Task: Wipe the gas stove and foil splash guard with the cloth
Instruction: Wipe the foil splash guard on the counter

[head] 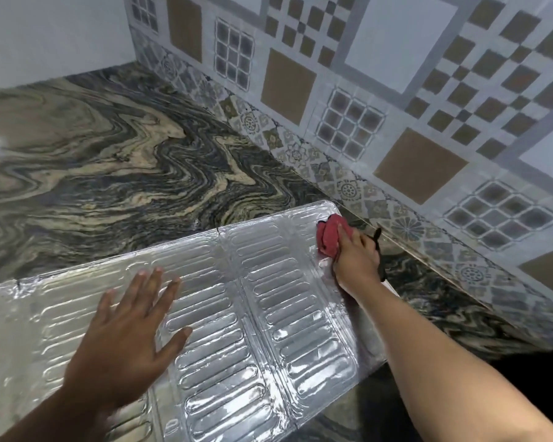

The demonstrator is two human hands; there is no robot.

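Observation:
The silver foil splash guard (268, 298) lies flat on the marbled counter, its embossed panels unfolded side by side. My left hand (131, 333) presses on the middle panel with straight, spread fingers. My right hand (356, 260) grips a bunched red cloth (329, 234) and holds it against the guard's far right corner. No gas stove is in view.
The swirled grey and beige counter (109, 154) stretches to the left and behind the guard. A patterned tiled wall (396, 106) runs along the back right, close to the cloth. A small dark object (377, 237) lies just behind my right hand.

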